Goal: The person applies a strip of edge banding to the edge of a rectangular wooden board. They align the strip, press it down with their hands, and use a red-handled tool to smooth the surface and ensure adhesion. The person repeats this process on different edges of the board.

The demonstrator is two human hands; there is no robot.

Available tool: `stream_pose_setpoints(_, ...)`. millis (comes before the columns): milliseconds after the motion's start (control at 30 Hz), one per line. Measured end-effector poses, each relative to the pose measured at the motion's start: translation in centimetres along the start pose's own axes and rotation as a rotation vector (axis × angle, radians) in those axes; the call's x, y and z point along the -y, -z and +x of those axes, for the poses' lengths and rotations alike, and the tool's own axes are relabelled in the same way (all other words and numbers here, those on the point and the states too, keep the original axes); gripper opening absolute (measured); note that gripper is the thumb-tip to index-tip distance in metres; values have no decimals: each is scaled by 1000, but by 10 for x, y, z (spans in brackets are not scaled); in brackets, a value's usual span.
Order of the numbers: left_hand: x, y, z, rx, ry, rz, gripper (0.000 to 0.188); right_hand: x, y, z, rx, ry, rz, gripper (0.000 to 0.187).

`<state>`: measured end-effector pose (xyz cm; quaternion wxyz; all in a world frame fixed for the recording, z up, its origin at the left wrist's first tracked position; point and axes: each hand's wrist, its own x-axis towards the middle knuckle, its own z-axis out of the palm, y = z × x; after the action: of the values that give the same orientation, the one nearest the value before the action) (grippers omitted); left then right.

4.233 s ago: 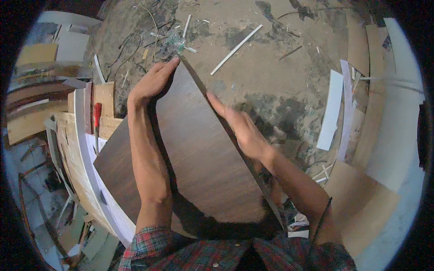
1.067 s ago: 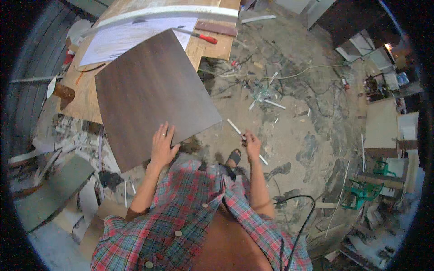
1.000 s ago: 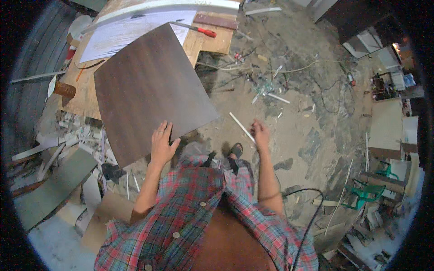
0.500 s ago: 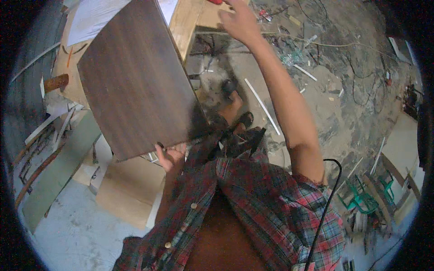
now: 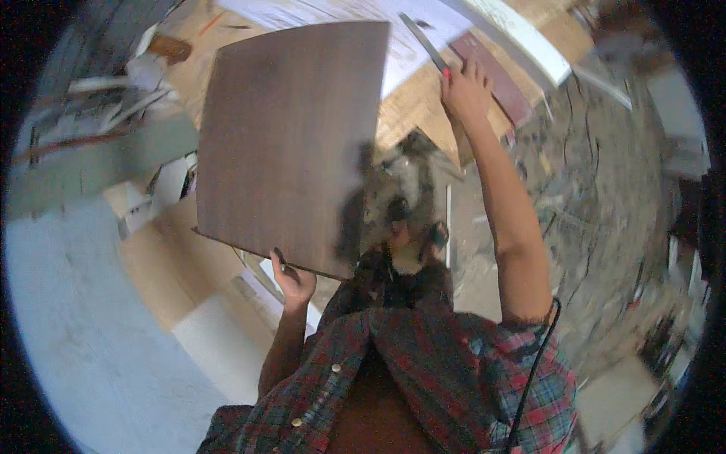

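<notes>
A dark brown wood-grain panel [image 5: 291,144] stands tilted in front of me, one side slightly curved at the top. My left hand [image 5: 295,284] grips its lower edge, thumb on the face and the other fingers under and behind it. On the right, my right hand [image 5: 467,94] is over the workbench [image 5: 412,113], holding a flat file [image 5: 425,44] by its red handle. The file's long grey blade points up and left, beyond the panel's right edge. Several fingers of this hand reach over a maroon strip of board [image 5: 495,79]; whether they touch it I cannot tell.
White sheeting [image 5: 408,64] covers part of the bench. A long white board [image 5: 525,38] lies at the far right of it. Brown sheet pieces [image 5: 178,261] and offcuts lean at the left. Cables and scraps litter the floor [image 5: 586,174]. A black cord [image 5: 538,363] hangs by my right side.
My view has turned, so more of the bench shows at the right. The panel now appears more upright, still in my left hand. The file has come fully into sight with my right hand.
</notes>
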<state>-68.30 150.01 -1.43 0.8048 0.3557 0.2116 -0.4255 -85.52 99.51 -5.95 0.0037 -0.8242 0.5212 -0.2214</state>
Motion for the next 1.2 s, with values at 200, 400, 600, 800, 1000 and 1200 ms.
stream_pose_setpoints(200,19,42,27,-220,-252,-82,78,-21,29,-3,354,-2,254,28)
stream_pose_setpoints(400,38,38,49,-190,-374,147,73,-63,106,-119,240,9,810,26)
stream_pose_setpoints(600,42,67,74,105,-194,-283,57,-111,144,-295,29,-92,691,25)
stream_pose_setpoints(800,-13,78,55,34,-106,67,57,-38,170,-354,218,-519,982,22)
stream_pose_setpoints(1000,-46,95,71,185,59,-60,45,116,201,-347,135,-676,1158,13)
stream_pose_setpoints(1200,-75,108,99,220,69,21,22,207,201,-398,172,-799,1068,21)
